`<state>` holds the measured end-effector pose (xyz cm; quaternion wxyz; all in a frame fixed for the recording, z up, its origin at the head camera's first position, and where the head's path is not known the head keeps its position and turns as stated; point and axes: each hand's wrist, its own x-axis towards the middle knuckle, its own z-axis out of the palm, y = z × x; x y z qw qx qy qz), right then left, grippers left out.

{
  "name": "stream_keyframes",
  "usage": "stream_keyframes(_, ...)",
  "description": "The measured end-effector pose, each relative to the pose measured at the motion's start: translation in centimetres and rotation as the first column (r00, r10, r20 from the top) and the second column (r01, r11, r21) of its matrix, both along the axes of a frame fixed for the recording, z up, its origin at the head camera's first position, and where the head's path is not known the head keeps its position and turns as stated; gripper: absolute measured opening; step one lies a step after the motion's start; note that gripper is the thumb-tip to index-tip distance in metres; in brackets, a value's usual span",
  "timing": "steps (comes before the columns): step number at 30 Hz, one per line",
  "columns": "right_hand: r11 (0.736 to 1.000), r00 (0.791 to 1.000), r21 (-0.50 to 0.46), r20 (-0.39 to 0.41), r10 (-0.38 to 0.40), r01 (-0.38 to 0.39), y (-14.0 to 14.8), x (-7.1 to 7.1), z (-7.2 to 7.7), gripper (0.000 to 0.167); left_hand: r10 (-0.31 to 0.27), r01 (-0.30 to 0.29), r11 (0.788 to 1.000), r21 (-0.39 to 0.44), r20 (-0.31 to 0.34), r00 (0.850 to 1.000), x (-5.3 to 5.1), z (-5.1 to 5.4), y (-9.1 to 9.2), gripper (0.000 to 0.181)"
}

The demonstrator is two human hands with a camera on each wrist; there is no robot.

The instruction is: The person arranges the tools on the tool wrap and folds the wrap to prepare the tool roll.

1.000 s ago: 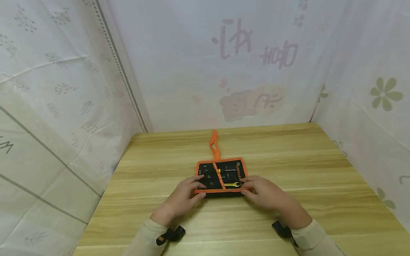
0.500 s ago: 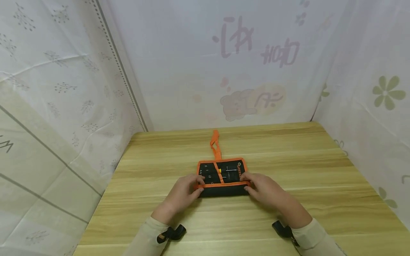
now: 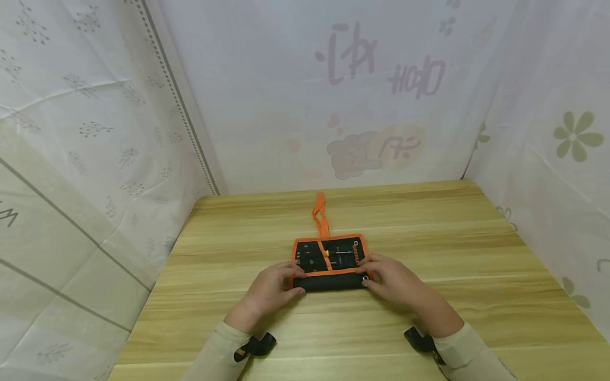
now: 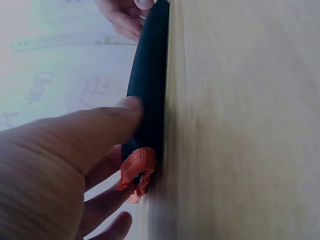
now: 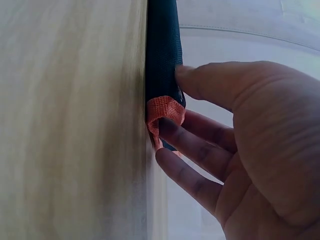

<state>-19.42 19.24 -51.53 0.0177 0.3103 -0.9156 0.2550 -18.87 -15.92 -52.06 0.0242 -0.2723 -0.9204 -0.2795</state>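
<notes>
A black tool roll (image 3: pixel 330 283) with orange trim lies on the table, its near part folded over into a thick black band. Numbers mark its left pockets, and a small yellow piece (image 3: pixel 326 254) with thin metal shafts shows in the right pocket. My left hand (image 3: pixel 269 288) holds the left end of the fold, thumb on the near side and fingers at the orange edge. At the other end, my right hand (image 3: pixel 395 283) grips the fold the same way, beside a metal eyelet (image 3: pixel 365 278). Both wrist views show the folded end between thumb and fingers.
An orange strap (image 3: pixel 320 214) stretches from the roll's far edge toward the back of the wooden table (image 3: pixel 429 227). Printed cloth hangs behind the table (image 3: pixel 267 106) and along both sides. A black wrist camera (image 3: pixel 261 345) sits on each wrist.
The near edge of the tool roll has been turned over away from me, covering a yellow open-ended wrench. The black band has grown wider, and an eyelet now shows at its right end.
</notes>
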Motion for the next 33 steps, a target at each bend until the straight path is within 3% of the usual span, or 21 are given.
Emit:
stream_keyframes(5,0.999,1.000,0.046,-0.008,-0.013,0.014,-0.08,0.07,-0.12,0.040,-0.026,0.023,0.997,-0.076,-0.033,0.999,0.10,0.11,0.03,0.042)
stream_keyframes(15,0.995,0.999,0.089,-0.036,-0.031,0.034,-0.28,0.14,-0.20,0.045,-0.033,0.025,0.994,-0.103,-0.071,0.997,0.30,0.08,0.15,0.029)
stream_keyframes(21,0.996,0.998,0.083,-0.052,-0.019,0.024,-0.03,0.12,-0.32,0.035,-0.047,0.042,0.997,-0.070,-0.066,0.997,0.26,-0.04,0.04,0.024)
stream_keyframes(28,1.000,0.999,0.014,0.031,0.020,-0.021,0.40,0.19,-0.29,0.025,-0.031,0.031,0.999,0.027,-0.001,1.000,0.24,-0.26,-0.08,0.018)
stream_keyframes(33,1.000,0.996,0.000,0.087,0.031,-0.031,0.59,0.16,-0.21,0.023,-0.033,0.033,0.998,0.049,0.004,0.999,0.28,-0.36,-0.21,0.025)
